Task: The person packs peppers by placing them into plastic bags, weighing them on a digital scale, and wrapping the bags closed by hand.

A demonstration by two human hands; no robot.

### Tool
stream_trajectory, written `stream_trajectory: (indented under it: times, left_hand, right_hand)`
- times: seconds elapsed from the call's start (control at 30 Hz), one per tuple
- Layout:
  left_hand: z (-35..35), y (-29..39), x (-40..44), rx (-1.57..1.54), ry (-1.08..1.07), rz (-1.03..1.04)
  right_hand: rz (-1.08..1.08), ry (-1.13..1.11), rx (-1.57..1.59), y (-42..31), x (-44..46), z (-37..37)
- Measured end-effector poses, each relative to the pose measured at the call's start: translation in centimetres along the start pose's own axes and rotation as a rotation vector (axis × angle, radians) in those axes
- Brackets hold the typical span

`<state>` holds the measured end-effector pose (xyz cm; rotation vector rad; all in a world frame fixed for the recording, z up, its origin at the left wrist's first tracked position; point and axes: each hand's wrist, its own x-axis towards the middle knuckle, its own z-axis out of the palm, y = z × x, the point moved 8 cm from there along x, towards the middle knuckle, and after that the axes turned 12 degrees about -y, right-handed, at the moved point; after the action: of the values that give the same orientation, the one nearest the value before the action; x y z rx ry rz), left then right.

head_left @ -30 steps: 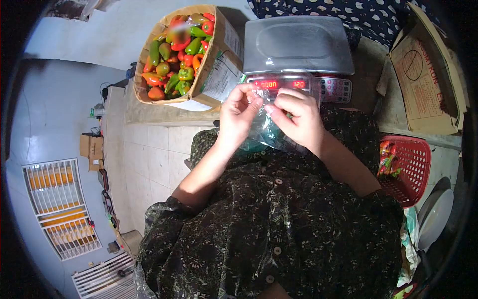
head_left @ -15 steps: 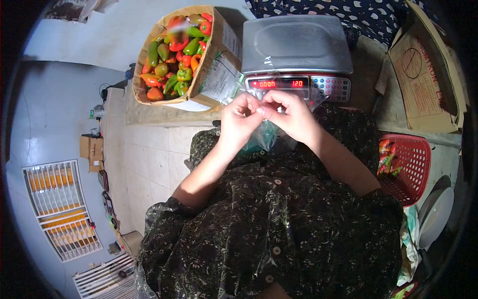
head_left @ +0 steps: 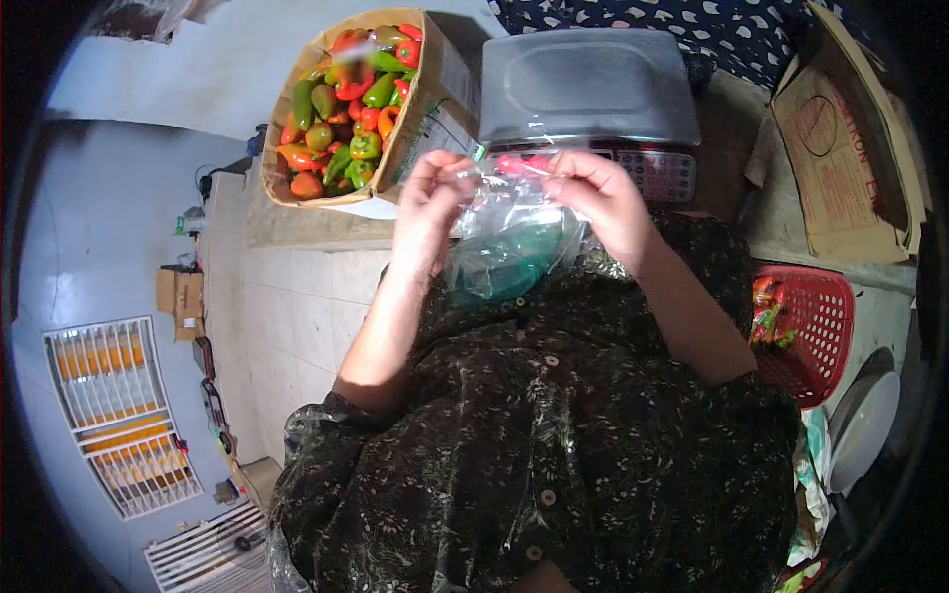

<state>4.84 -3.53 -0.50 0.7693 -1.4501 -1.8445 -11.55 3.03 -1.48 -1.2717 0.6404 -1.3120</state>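
Observation:
A clear plastic bag [head_left: 514, 222] is stretched between my two hands above my lap, in front of the scale. My left hand [head_left: 432, 208] pinches its left edge with closed fingers. On the other side, my right hand [head_left: 603, 203] grips the bag's right edge between thumb and fingers. Through the lower part of the bag shows something green [head_left: 504, 262]; whether it lies in the bag or behind it I cannot tell. Just beyond the hands stands a weighing scale [head_left: 591, 89] with a metal pan, its red display partly covered by the bag and right hand.
A cardboard box [head_left: 447, 99] full of red, green and orange peppers [head_left: 346, 114] stands left of the scale. At right are a red plastic basket [head_left: 835, 316] holding some peppers, an open carton [head_left: 830, 158] and a white basin [head_left: 865, 430].
My hands have moved apart, the left one leftward and the right one slightly right. Between them the plastic bag is now spread wider, covering more of the scale's display.

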Motion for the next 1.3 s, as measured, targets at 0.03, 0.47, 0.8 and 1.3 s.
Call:
stream_trajectory:
  times: [0.03, 0.47, 0.8, 1.3]
  left_hand:
    - [1.4, -0.3, -0.1, -0.034, -0.030, -0.052]
    - [1.5, -3.2, 0.7, 0.045, -0.031, -0.242]
    - [3.1, -1.9, -0.1, 0.398, -0.175, -0.100]
    - [5.7, -4.2, -1.1, -0.062, -0.206, -0.292]
  right_hand:
    - [0.083, -0.013, -0.057, 0.7, 0.1, 0.8]
    - [0.111, 0.144, 0.343, 3.0, -0.3, 1.7]
    - [0.101, 0.133, 0.329, 2.5, 0.2, -0.4]
    - [0.190, 0.320, 0.359, 6.5, 0.0, -3.5]
